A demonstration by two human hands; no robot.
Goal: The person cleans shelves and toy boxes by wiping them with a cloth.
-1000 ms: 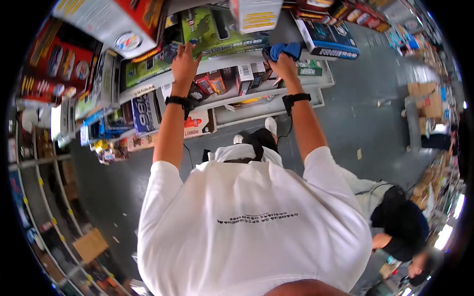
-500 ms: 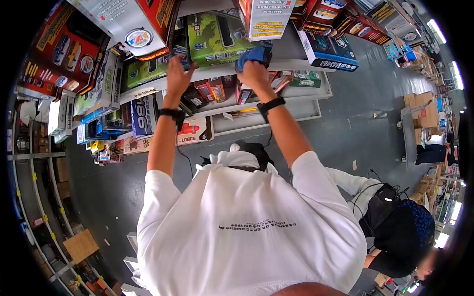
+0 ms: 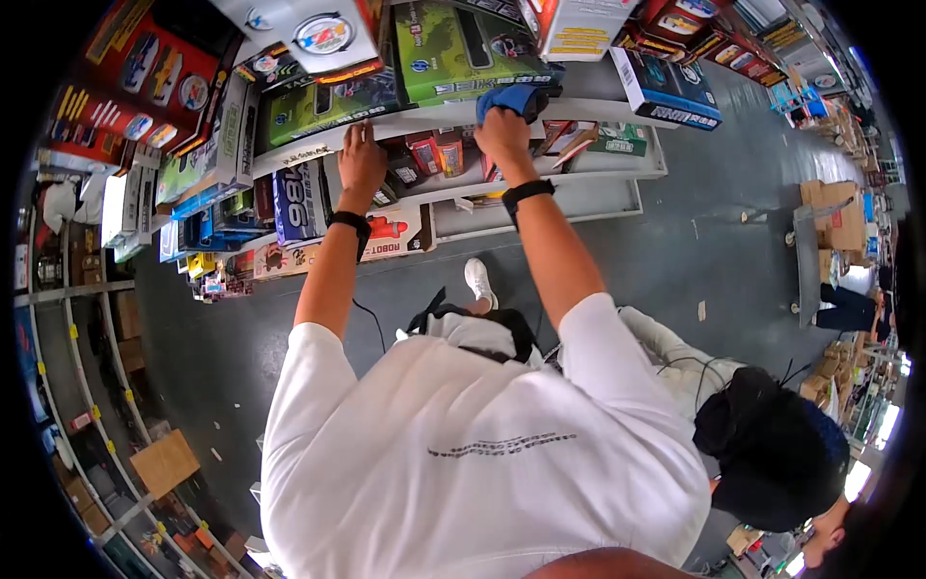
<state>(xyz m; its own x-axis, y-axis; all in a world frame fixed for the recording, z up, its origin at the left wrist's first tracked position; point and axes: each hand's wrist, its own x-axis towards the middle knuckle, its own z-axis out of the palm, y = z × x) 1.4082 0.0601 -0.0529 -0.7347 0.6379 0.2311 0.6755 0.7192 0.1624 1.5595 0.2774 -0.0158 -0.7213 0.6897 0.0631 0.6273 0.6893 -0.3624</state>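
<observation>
My right hand [image 3: 504, 141] is closed around a bunched blue cloth [image 3: 513, 100] at the front edge of the upper shelf [image 3: 434, 114]. Just behind the cloth lies a large green toy box [image 3: 453, 58] with a dark window. My left hand [image 3: 363, 166] rests its fingertips on the same shelf edge, holding nothing, below a second green box [image 3: 323, 108]. Both wrists wear black bands. Under my hands, a lower shelf carries small red boxes [image 3: 436, 154].
White-and-red boxes [image 3: 333, 37] stand at the upper left, and a blue box [image 3: 666, 92] sits at the shelf's right end. Another person in black [image 3: 772, 444] bends at the lower right. A rack [image 3: 82, 289] stands left, cartons [image 3: 834, 217] on a cart right.
My left hand has come down from beside the green boxes onto the shelf edge, its fingers drawing closer together. The right hand keeps the cloth. The view has shifted, and a white shoe now shows.
</observation>
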